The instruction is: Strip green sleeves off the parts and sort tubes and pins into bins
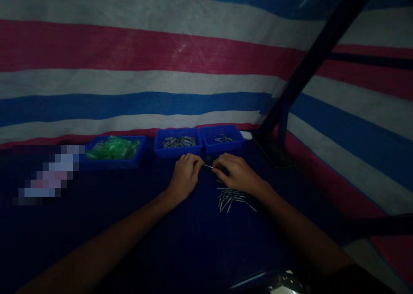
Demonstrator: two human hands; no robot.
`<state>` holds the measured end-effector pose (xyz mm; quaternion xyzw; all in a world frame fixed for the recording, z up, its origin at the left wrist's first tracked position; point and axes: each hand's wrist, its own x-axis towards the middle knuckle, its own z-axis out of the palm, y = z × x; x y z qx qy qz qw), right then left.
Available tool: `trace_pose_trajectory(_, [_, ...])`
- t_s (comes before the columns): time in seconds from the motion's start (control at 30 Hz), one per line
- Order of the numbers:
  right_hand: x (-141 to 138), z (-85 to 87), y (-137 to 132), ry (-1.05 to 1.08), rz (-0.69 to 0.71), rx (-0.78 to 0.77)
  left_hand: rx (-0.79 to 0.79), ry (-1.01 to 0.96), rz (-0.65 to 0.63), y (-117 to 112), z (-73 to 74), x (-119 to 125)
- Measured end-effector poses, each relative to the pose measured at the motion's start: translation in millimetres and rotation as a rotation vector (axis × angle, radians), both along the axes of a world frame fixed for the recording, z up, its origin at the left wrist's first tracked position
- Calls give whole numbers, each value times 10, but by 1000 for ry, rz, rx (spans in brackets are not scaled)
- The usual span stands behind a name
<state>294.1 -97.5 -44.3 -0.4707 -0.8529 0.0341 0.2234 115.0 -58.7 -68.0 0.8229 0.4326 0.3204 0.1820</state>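
Observation:
Between my two hands, just in front of the blue bins, runs a thin metal rod (208, 166). My left hand (186, 173) pinches its left end between thumb and fingers. The other end is in the closed fingers of my right hand (237, 171). Whether a second part is hidden in either pinch, I cannot tell. Below my right hand lies a loose pile of slim metal rods (230, 199) on the dark blue table (180, 242). Beyond my hands, the middle blue bin (178, 151) holds short metal cylinders (180, 142), and the right blue bin (223, 147) holds a few thin metal rods (224, 138).
At the left stands another blue bin (112, 163) with a green plastic bag (111, 148) in it. A small white object (246, 135) touches the right bin's side. Striped sheeting (145, 49) and a dark slanted post (300, 75) bound the table. Something shiny (284, 283) sits at the near edge.

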Motion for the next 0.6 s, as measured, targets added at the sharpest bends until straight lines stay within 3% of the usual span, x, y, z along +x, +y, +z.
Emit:
trace_pose_trajectory(0.13, [102, 94, 121, -68, -144, 127, -34, -34, -72, -33, -5, 4])
trace_pose_trajectory(0.23, [231, 183, 295, -12, -446, 255, -17, 40, -172, -112, 15, 12])
trace_pose_trajectory(0.33, [296, 214, 376, 7, -675, 223, 76, 190, -298, -206, 46, 30])
trace_pose_trajectory(0.4, [285, 184, 335, 0, -652, 146, 122, 260, -335, -252, 57, 44])
trace_pose_trajectory(0.6, [139, 23, 97, 98, -218, -86, 114, 301, -252, -244, 15, 52])
